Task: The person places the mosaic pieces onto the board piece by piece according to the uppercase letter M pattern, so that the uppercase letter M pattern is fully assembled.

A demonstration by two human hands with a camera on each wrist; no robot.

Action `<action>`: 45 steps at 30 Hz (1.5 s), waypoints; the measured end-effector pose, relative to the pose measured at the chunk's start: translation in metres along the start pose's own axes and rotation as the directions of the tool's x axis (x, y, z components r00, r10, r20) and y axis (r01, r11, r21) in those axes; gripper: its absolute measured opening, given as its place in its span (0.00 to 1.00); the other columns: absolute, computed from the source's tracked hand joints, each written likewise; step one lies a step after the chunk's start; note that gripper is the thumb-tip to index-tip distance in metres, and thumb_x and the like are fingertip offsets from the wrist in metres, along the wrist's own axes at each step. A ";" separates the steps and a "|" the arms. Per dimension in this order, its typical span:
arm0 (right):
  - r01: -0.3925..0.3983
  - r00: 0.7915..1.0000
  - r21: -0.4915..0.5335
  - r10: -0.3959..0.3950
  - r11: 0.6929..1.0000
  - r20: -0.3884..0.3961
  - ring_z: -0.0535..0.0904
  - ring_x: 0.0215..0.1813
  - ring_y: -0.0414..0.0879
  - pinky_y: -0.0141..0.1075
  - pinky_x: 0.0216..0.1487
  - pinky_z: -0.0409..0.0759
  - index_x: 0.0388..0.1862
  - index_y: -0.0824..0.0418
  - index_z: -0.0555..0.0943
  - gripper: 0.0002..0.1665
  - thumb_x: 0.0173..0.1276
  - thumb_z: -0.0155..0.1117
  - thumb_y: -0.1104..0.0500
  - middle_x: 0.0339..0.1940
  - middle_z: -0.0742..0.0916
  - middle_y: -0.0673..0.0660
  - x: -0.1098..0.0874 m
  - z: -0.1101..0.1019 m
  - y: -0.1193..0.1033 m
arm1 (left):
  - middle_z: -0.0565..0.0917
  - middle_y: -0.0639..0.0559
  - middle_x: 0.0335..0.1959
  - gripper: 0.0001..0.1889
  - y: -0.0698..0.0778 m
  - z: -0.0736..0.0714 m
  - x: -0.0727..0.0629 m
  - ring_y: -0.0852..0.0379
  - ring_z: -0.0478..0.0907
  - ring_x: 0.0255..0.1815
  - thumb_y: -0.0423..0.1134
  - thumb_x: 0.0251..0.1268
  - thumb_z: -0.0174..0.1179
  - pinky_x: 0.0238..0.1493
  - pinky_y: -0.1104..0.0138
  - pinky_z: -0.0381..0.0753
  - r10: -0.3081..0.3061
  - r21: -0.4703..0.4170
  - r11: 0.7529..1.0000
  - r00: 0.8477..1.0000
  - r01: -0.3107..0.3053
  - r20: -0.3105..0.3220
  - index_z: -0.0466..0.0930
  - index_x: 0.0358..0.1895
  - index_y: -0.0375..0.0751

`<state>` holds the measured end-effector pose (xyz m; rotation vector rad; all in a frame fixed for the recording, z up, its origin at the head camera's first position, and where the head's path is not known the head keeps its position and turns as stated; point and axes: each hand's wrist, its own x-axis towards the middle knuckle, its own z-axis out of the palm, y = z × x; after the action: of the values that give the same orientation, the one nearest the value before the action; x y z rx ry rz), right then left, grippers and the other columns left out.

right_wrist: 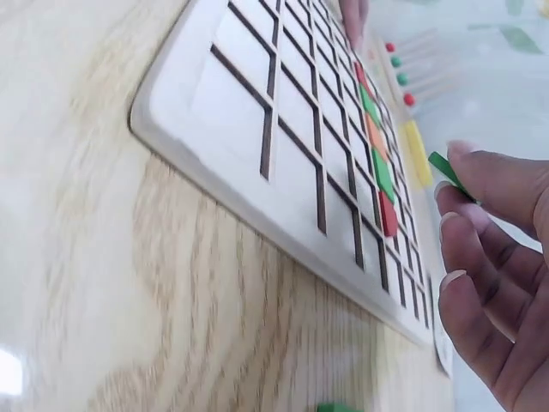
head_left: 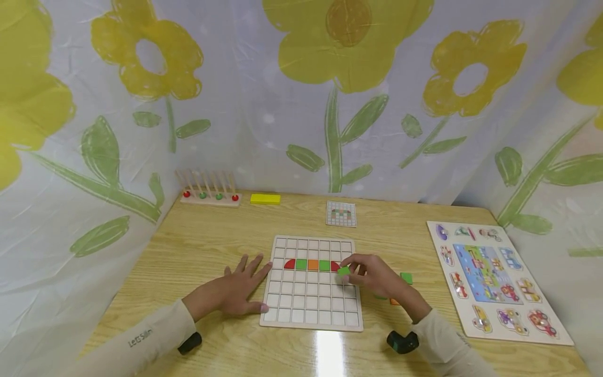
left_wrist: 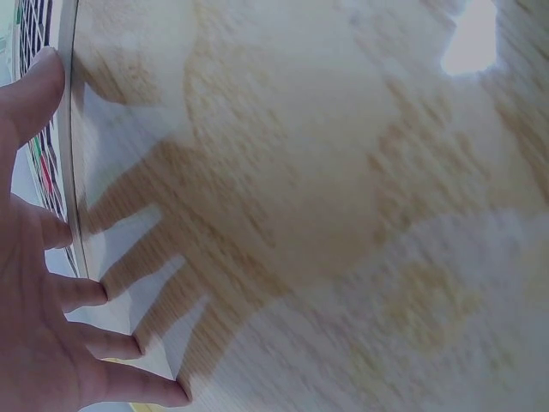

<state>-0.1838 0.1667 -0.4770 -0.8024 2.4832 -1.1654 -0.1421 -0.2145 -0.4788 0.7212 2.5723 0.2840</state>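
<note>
A white grid board (head_left: 312, 303) lies on the table, with one row of coloured tiles in it: a red rounded tile (head_left: 289, 264), a green tile, an orange tile (head_left: 313, 265), another green tile (head_left: 324, 265) and a second red one. Between thumb and fingertips my right hand (head_left: 372, 275) pinches a green square tile (head_left: 344, 270), held over the board's right side; the right wrist view shows that tile (right_wrist: 451, 174) edge-on. Spread fingers and thumb of my left hand (head_left: 235, 290) rest at the board's left edge, with the thumb on its lower left corner.
Loose tiles, one a green square (head_left: 406, 278), lie near my right forearm. A pattern card (head_left: 341, 214) and a yellow block (head_left: 265, 199) are at the back, beside a peg stand with beads (head_left: 211, 200). A picture puzzle board (head_left: 499, 283) lies at the right.
</note>
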 end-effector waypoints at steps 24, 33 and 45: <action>0.031 0.998 0.013 -0.031 0.999 0.047 0.73 0.29 0.38 0.29 0.30 0.73 0.51 0.61 0.85 0.14 0.69 0.70 0.58 0.34 0.82 0.50 0.019 0.026 -0.020 | 0.40 0.34 0.82 0.53 0.000 0.000 0.000 0.21 0.39 0.78 0.73 0.66 0.51 0.60 0.22 0.55 -0.003 0.003 1.000 1.000 0.003 -0.001 0.42 0.83 0.45; 0.049 0.996 0.024 -0.051 0.998 0.071 0.71 0.26 0.37 0.28 0.28 0.72 0.51 0.60 0.85 0.14 0.67 0.71 0.59 0.34 0.84 0.50 0.027 0.035 -0.029 | 0.41 0.34 0.82 0.53 -0.001 0.000 0.001 0.21 0.39 0.79 0.74 0.65 0.51 0.60 0.22 0.55 -0.008 0.001 1.000 1.000 0.008 0.002 0.42 0.83 0.44; 0.019 0.993 0.029 -0.022 0.999 0.116 0.71 0.24 0.34 0.28 0.28 0.72 0.53 0.60 0.85 0.16 0.68 0.70 0.61 0.36 0.84 0.50 0.035 0.048 -0.038 | 0.41 0.34 0.83 0.53 -0.002 0.002 0.003 0.22 0.39 0.79 0.74 0.65 0.51 0.61 0.22 0.55 -0.016 0.008 1.000 1.000 0.016 0.000 0.43 0.83 0.46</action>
<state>-0.1756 0.0971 -0.4784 -0.8644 2.3643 -1.1241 -0.1441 -0.2146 -0.4817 0.7035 2.5793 0.2693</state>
